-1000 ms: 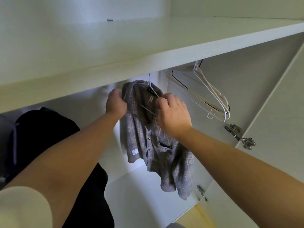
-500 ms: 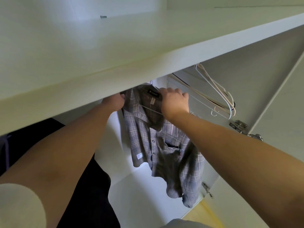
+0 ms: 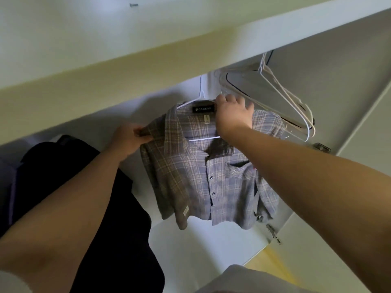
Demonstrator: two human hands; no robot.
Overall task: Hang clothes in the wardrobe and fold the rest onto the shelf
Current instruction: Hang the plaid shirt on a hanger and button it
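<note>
A grey-blue plaid shirt [image 3: 203,176] hangs on a white hanger [image 3: 202,96] under the wardrobe's white shelf [image 3: 148,66]; the hook runs up behind the shelf edge, where the rail is hidden. My left hand [image 3: 129,138] pinches the shirt's left shoulder fabric. My right hand [image 3: 233,113] rests closed over the collar and the hanger's right shoulder. The shirt's front faces me, with a black neck label showing.
Several empty white hangers [image 3: 281,98] hang to the right of the shirt. A black garment [image 3: 69,187] hangs at the left. The open wardrobe door [image 3: 364,127] with hinges stands at the right. The wardrobe floor [image 3: 201,246] lies below.
The shirt has turned its front toward me and spread wider on the hanger. My left hand moved down and left along the shoulder; my right hand stayed at the collar.
</note>
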